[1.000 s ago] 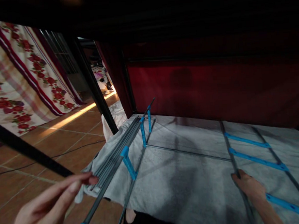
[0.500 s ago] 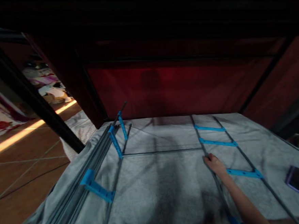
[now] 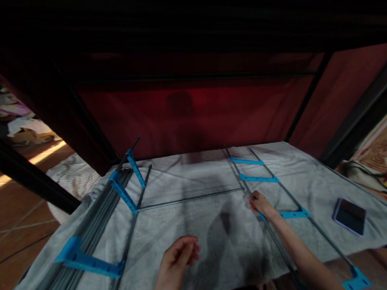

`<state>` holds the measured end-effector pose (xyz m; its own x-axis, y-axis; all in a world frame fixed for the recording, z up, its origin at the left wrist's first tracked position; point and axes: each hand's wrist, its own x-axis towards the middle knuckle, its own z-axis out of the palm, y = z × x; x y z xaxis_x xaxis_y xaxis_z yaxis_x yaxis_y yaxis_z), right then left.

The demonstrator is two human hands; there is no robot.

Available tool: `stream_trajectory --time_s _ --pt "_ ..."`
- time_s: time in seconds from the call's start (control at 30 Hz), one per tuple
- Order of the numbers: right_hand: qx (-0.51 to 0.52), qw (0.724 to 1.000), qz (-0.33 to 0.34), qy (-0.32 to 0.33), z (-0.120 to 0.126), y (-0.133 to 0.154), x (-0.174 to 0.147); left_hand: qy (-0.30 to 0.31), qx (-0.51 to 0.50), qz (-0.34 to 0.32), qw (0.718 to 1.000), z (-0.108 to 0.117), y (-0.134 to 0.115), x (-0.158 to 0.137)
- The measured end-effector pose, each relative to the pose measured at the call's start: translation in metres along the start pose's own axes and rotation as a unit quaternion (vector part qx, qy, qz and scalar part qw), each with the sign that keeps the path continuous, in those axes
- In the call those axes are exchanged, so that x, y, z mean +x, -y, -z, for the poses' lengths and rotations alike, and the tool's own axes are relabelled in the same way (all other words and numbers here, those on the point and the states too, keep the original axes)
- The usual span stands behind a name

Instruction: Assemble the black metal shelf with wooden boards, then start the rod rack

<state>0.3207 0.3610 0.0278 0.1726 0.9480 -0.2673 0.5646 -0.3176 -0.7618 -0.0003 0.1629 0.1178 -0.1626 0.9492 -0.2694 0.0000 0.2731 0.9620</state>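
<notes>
My right hand [image 3: 260, 203] is closed around the near-left grey metal tube of a ladder-like frame [image 3: 291, 196], which lies on the cloth with blue plastic crosspieces [image 3: 258, 178]. My left hand [image 3: 181, 254] hovers low in the middle, fingers loosely curled and apart from the thumb, with nothing visible in it. A second frame with blue brackets [image 3: 124, 196] stands tilted on the left. From its lower tube [image 3: 130, 237] a thin grey rod [image 3: 190, 199] runs across the cloth, its right end close to the right frame.
Several loose grey tubes [image 3: 96, 222] lie bundled at the left edge of the pale cloth [image 3: 199, 224]. A phone [image 3: 350, 216] rests on the right. Dark posts [image 3: 26, 174] and a red panel [image 3: 198, 118] enclose the back and sides. Tiled floor [image 3: 17, 228] shows at left.
My left hand has come into view at the bottom middle. The right hand keeps its grip on the tube, and a small gap now shows at the cross rod's right end. The view has shifted right.
</notes>
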Motion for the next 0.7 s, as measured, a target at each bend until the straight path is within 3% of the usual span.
stream_trajectory --time_s 0.07,0.23,0.4,0.57,0.7 --pt "-0.01 1.0 0.023 0.007 0.004 -0.002 -0.022 0.0 -0.023 0.021 1.0 -0.022 0.006 0.033" --pt "-0.145 0.975 0.164 -0.041 -0.005 -0.007 -0.096 0.003 -0.137 0.057 0.989 -0.075 -0.003 0.088" --pt "-0.201 0.955 0.217 -0.024 -0.033 0.005 -0.163 0.06 -0.3 0.079 0.949 -0.114 -0.014 0.121" --pt "-0.199 0.96 0.196 0.009 -0.046 0.003 -0.187 0.033 -0.398 0.124 0.909 -0.121 0.001 0.129" --pt "-0.099 0.963 0.243 0.061 -0.012 0.004 -0.181 0.063 -0.405 0.12 0.904 -0.116 0.007 0.122"
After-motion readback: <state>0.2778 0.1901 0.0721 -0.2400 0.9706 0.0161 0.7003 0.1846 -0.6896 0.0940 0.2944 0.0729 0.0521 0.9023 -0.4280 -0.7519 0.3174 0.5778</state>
